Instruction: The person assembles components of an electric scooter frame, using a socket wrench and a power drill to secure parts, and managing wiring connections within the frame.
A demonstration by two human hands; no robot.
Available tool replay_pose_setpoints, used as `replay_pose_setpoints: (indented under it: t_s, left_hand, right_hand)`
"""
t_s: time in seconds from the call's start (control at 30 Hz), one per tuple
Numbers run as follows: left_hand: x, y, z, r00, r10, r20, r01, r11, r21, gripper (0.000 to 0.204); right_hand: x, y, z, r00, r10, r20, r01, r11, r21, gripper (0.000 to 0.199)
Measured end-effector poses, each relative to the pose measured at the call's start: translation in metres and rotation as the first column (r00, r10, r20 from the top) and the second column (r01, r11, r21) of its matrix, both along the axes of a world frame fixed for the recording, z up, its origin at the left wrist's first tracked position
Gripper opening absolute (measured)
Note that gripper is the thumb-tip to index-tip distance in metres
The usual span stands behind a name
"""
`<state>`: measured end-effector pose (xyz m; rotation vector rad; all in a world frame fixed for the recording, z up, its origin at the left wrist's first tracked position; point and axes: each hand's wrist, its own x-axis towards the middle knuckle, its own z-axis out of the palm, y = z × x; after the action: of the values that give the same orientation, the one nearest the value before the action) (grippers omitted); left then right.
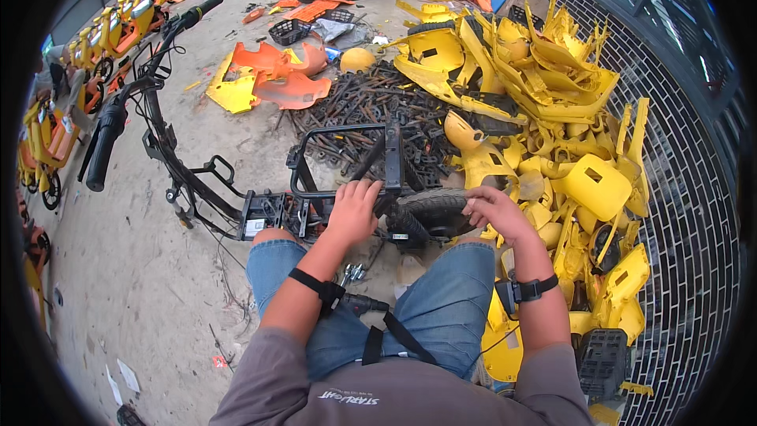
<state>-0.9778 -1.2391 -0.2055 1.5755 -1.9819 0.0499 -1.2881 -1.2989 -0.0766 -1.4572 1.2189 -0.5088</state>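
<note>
In front of my knees stands a stripped electric scooter, with its black metal frame (293, 162) bare and its rear wheel's tyre (432, 213) at the right end. My left hand (353, 211) lies over the frame's rail beside the rear rack, fingers bent round it. At the tyre's right edge is my right hand (498, 214), its fingers loosely curled and slightly apart. I see nothing held in it. A dark power tool (365, 304) lies between my legs, with shiny metal sockets or fittings (352, 274) just beyond it.
Yellow plastic body panels (544, 71) are heaped along the brick wall (686, 213) on the right. Rusty metal parts (371, 110) form a pile behind the frame. Handlebars (102, 142) reach out to the left. Orange panels (292, 87) and parked scooters (118, 28) stand farther off.
</note>
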Motion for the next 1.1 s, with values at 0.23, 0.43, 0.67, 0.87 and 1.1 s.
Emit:
replay_pose_setpoints:
  t_s: [0.23,0.43,0.67,0.87,1.1]
  left_hand:
    - [0.011,0.01,-0.005,0.999,-0.045,-0.003,0.045,0.999,0.027,0.08]
    - [0.02,0.017,-0.008,0.995,-0.091,-0.035,0.093,0.993,0.074,0.09]
    - [0.028,0.03,0.027,0.993,-0.089,-0.083,0.105,0.969,0.222,0.084]
    - [0.109,0.107,0.146,0.929,0.345,0.135,-0.346,0.938,-0.017,0.034]
    - [0.28,0.168,0.287,0.188,0.821,0.539,-0.568,0.539,-0.622,0.055]
  right_hand:
    - [0.049,-0.003,0.017,0.992,-0.087,0.091,0.088,0.996,-0.015,0.029]
    - [0.103,-0.017,-0.042,0.981,-0.171,0.088,0.184,0.967,-0.174,0.032]
    - [0.117,-0.015,-0.138,0.942,-0.068,0.328,0.098,0.992,-0.077,0.052]
    - [0.12,-0.013,-0.16,0.917,0.132,0.377,-0.12,0.991,-0.056,0.043]
    - [0.113,-0.012,-0.17,0.971,0.236,0.026,-0.221,0.939,-0.265,0.068]
